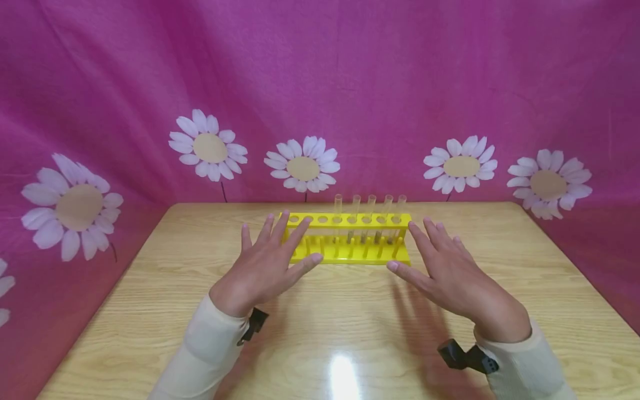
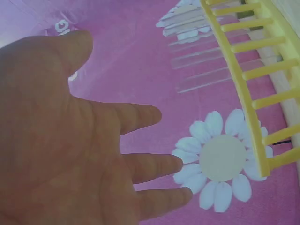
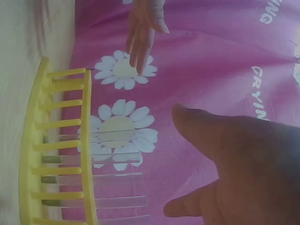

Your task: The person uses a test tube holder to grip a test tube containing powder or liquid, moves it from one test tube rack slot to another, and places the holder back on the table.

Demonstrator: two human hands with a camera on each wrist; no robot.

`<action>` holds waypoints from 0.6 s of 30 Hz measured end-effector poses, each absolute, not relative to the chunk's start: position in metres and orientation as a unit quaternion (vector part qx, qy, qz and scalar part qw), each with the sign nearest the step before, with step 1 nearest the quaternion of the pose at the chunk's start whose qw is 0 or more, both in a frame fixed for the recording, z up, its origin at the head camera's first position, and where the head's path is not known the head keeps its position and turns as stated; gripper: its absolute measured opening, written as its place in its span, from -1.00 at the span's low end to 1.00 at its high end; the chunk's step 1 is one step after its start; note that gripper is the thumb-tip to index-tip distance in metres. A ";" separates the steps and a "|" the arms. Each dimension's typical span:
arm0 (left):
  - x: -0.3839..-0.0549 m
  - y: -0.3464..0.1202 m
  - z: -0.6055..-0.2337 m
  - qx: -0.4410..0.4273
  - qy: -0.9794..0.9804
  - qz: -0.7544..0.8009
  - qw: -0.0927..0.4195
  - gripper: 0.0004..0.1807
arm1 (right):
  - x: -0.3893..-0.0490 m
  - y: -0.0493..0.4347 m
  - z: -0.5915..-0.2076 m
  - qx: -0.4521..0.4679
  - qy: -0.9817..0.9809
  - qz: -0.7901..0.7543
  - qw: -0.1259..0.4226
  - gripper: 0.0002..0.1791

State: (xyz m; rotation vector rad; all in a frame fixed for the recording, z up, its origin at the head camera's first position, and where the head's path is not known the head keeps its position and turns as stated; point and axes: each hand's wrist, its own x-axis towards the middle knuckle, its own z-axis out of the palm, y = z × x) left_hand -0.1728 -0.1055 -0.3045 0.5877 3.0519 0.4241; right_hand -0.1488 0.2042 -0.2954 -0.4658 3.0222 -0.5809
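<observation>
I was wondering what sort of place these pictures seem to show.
Probably a makeshift tabletop filming or practice corner, rather than a full laboratory: a magenta daisy-print cloth hangs behind and beside a wood-grain table, on which a yellow rack holds five clear test tubes.

My left grip [image 1: 267, 269] covers part of the yellow rack [image 1: 345, 259] in the head view. The right wrist view cuts the rack off at its bottom edge, and there my right grip [image 3: 248, 164] hides the end of some white lettering [image 3: 257, 80]; I can't tell what dark stuff [image 3: 51, 203] sits in the tubes [image 3: 122, 202].
</observation>
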 end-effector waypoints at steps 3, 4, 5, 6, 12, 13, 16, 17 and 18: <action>-0.177 -0.107 -0.307 0.186 0.973 0.136 0.001 -0.15 | -0.150 0.204 -0.296 -0.147 0.971 -0.187 0.020 0.07; -0.178 -0.107 -0.307 0.185 0.973 0.137 -0.001 -0.15 | -0.151 0.205 -0.296 -0.146 0.971 -0.186 0.022 0.08; -0.180 -0.108 -0.308 0.184 0.973 0.139 -0.001 -0.15 | -0.152 0.205 -0.297 -0.144 0.972 -0.186 0.024 0.08; -0.182 -0.109 -0.309 0.182 0.973 0.142 0.000 -0.14 | -0.154 0.205 -0.297 -0.143 0.972 -0.186 0.025 0.08; -0.199 -0.114 -0.318 0.165 0.972 0.165 0.014 -0.14 | -0.160 0.207 -0.302 -0.136 0.972 -0.189 0.035 0.09; -0.202 -0.116 -0.320 0.164 0.971 0.171 0.015 -0.15 | -0.161 0.207 -0.303 -0.134 0.972 -0.190 0.039 0.09; -0.213 -0.121 -0.327 0.166 0.967 0.194 0.014 -0.16 | -0.166 0.207 -0.306 -0.127 0.972 -0.194 0.050 0.11; -0.217 -0.122 -0.329 0.167 0.965 0.204 0.013 -0.17 | -0.167 0.207 -0.308 -0.125 0.972 -0.194 0.052 0.11; -0.221 -0.124 -0.331 0.172 0.962 0.214 0.013 -0.16 | -0.169 0.207 -0.309 -0.125 0.972 -0.193 0.053 0.11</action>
